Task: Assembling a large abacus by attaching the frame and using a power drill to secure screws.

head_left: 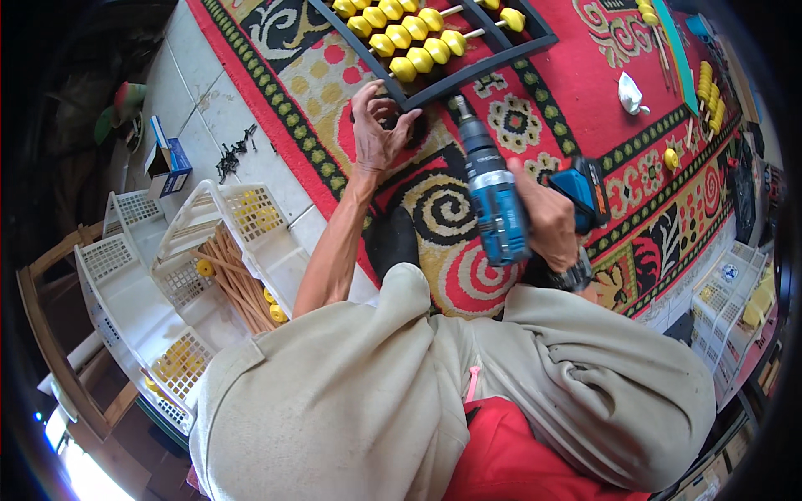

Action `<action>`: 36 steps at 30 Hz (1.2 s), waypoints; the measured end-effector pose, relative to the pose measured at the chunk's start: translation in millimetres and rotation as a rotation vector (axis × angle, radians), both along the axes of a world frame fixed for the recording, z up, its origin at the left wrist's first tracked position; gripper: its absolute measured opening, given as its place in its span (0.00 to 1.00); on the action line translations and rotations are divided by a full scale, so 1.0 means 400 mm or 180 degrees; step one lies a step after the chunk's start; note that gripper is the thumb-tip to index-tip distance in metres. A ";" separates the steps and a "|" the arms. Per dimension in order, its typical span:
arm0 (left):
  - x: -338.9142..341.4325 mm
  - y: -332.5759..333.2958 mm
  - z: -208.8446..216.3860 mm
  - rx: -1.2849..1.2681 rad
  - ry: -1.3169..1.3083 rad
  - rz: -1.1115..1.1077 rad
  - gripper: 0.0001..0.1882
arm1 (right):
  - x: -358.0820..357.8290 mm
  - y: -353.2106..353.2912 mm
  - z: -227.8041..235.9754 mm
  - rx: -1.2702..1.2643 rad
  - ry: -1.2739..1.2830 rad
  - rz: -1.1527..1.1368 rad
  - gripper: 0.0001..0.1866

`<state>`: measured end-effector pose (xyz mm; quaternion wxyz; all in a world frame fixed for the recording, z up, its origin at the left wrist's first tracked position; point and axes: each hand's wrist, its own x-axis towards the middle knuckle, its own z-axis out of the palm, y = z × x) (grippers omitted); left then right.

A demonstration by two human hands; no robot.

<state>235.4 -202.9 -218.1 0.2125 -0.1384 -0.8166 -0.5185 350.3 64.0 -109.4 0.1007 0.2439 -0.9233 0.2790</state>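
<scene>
A dark-framed abacus [464, 73] lies on the patterned rug at the top, with yellow beads [419, 59] strung on wooden rods. My left hand [380, 125] is at the frame's near left corner, fingers spread and curved, a fingertip touching or close to its edge. What lies under the palm is dark and hard to make out. My right hand [543, 213] grips a blue cordless drill [494, 196] by its handle. The drill's chuck and bit point away from me, the tip just short of the frame's near side.
White plastic baskets [280, 250] at left hold wooden rods [227, 280] and yellow beads. Black screws [236, 153] lie on the tiles near a blue box [170, 169]. On the red rug [576, 75] at right are a crumpled white piece [632, 94] and more strung beads [712, 102].
</scene>
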 end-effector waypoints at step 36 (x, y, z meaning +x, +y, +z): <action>-0.249 0.374 0.105 -0.1610 -0.0791 -0.0528 0.26 | -0.053 0.042 -0.194 -0.6856 -0.2761 -0.1246 0.24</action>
